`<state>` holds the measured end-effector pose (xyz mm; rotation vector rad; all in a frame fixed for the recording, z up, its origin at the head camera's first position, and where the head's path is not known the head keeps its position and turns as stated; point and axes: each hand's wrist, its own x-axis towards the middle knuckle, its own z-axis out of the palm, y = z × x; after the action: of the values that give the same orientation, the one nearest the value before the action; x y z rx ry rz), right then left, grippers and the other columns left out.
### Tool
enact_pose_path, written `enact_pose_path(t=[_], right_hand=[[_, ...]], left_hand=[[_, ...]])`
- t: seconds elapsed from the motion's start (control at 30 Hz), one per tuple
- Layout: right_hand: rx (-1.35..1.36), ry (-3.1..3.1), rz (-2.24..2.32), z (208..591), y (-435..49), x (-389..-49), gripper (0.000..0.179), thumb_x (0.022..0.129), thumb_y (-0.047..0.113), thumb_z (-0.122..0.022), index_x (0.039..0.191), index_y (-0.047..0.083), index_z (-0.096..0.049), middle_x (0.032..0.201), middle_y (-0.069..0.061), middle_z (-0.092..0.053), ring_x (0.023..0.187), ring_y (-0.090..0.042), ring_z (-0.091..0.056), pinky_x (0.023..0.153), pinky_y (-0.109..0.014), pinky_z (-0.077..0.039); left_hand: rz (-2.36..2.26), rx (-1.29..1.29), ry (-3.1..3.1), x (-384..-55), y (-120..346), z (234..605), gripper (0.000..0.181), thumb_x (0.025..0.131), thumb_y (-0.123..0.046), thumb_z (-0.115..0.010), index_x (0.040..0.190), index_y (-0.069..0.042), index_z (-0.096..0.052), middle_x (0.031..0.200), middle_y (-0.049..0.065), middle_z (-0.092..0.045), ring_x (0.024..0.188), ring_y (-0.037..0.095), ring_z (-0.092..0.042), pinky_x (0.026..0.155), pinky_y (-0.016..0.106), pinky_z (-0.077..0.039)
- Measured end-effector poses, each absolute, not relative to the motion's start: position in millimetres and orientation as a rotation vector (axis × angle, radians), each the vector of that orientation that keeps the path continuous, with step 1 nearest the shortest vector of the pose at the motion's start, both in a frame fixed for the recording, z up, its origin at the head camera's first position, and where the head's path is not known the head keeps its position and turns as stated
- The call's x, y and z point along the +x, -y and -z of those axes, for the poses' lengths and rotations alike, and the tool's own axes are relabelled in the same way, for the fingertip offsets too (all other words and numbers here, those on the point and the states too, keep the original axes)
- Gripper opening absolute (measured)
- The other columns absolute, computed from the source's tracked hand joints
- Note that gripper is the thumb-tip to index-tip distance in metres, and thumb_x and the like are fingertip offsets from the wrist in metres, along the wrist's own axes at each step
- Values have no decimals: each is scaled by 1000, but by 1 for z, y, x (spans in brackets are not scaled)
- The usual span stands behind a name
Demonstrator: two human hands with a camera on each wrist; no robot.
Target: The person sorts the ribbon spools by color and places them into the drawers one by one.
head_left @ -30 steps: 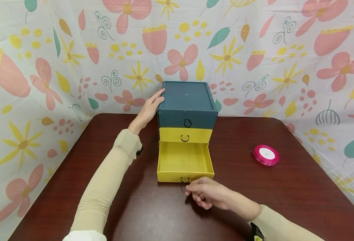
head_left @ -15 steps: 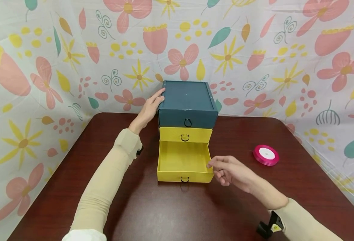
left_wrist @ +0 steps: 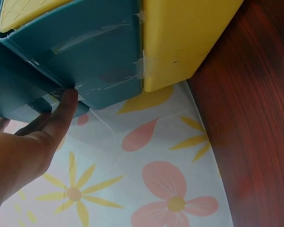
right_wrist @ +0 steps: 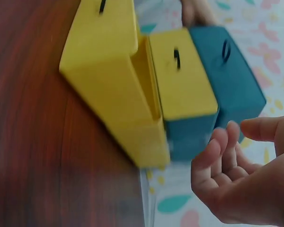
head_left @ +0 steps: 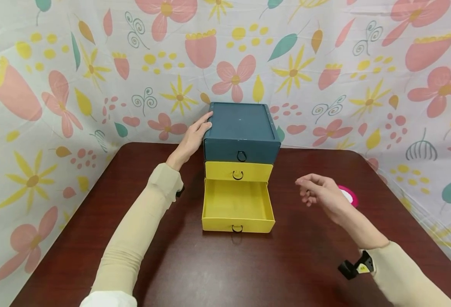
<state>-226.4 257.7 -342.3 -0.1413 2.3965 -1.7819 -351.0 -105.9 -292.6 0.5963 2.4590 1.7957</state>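
Note:
A small drawer unit (head_left: 240, 121) stands at the back middle of the table, blue on top with yellow drawers below. Its bottom drawer (head_left: 238, 202) is pulled out, and no object shows inside. My left hand (head_left: 192, 137) rests on the unit's upper left side, its fingers lying along the edge; the left wrist view shows the fingers (left_wrist: 61, 113) against the blue side. To the right of the drawer, my right hand (head_left: 321, 194) is in the air with loosely bent fingers and nothing in it. Behind it, a pink ribbon spool (head_left: 349, 196) lies on the table, partly hidden.
The dark red-brown table (head_left: 233, 273) extends around the unit. A flower-patterned cloth (head_left: 156, 64) hangs close behind the unit and along both sides. The open drawer juts forward toward the table's middle.
My right hand has moved from the bottom drawer's front handle rightward and away, past the drawer's right side, toward the ribbon spool. The left hand stays on the unit; the drawer remains pulled out.

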Motion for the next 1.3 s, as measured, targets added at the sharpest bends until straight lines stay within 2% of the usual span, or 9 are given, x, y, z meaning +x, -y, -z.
enact_pose_path(t=[0.2,0.3,0.37,0.47,0.57,0.7,0.87,1.17,1.3], right_hand=[[-114,-2741,1612,356,-281,-242,31,96,33,-59,110,6,-60,77,13,-64,67,-5,-60,61,-23,-56],[-97,-2940,1421,362,-293,-249,41,96,37,-58,116,2,-59,85,9,-67,72,-4,-61,64,-22,-54],[-77,-3078,1253,365,-300,-252,45,95,41,-58,119,3,-60,93,-2,-70,82,-12,-62,70,-26,-51],[-74,-3220,1047,372,-312,-257,49,94,43,-59,124,4,-59,109,-20,-68,97,-31,-63,80,-41,-47],[-105,-3267,946,381,-327,-261,57,93,42,-60,131,0,-52,123,-30,-61,107,-45,-59,86,-57,-44],[-62,-3254,821,392,-345,-267,71,91,46,-60,138,-5,-43,132,-37,-49,113,-52,-52,92,-65,-41],[20,-3171,657,400,-363,-274,88,87,53,-63,142,-8,-33,134,-42,-41,114,-60,-39,95,-71,-36],[119,-2998,485,407,-385,-273,102,79,57,-69,144,-7,-23,131,-43,-34,106,-58,-35,81,-74,-37],[97,-2987,462,411,-390,-272,103,77,55,-72,141,-12,-25,128,-44,-36,105,-58,-36,82,-72,-39]], left_hand=[[-1807,594,-2462,-365,106,303,51,105,-37,-36,154,-31,-26,163,-3,-17,150,21,-17,120,48,-20],[-1818,601,-2476,-372,106,311,50,104,-42,-36,152,-36,-27,162,-6,-18,150,19,-17,120,48,-19],[-1815,606,-2492,-373,106,312,50,103,-44,-36,152,-38,-28,162,-8,-19,150,18,-18,120,47,-20],[-1816,605,-2507,-373,105,313,50,103,-45,-36,151,-38,-29,161,-8,-21,149,18,-20,120,47,-22],[-1812,601,-2515,-373,105,314,50,102,-46,-36,151,-38,-29,161,-7,-21,149,18,-21,119,47,-22],[-1799,602,-2525,-373,105,314,50,102,-46,-36,151,-39,-29,161,-7,-22,149,19,-20,119,48,-22],[-1813,594,-2485,-372,106,311,50,103,-44,-35,152,-37,-27,162,-7,-19,150,19,-18,120,48,-21],[-1768,622,-2481,-348,105,290,52,105,-32,-34,155,-23,-24,163,1,-16,151,24,-16,120,49,-19],[-1762,622,-2482,-345,105,288,53,105,-32,-34,155,-22,-23,163,2,-16,151,24,-15,121,49,-18]])
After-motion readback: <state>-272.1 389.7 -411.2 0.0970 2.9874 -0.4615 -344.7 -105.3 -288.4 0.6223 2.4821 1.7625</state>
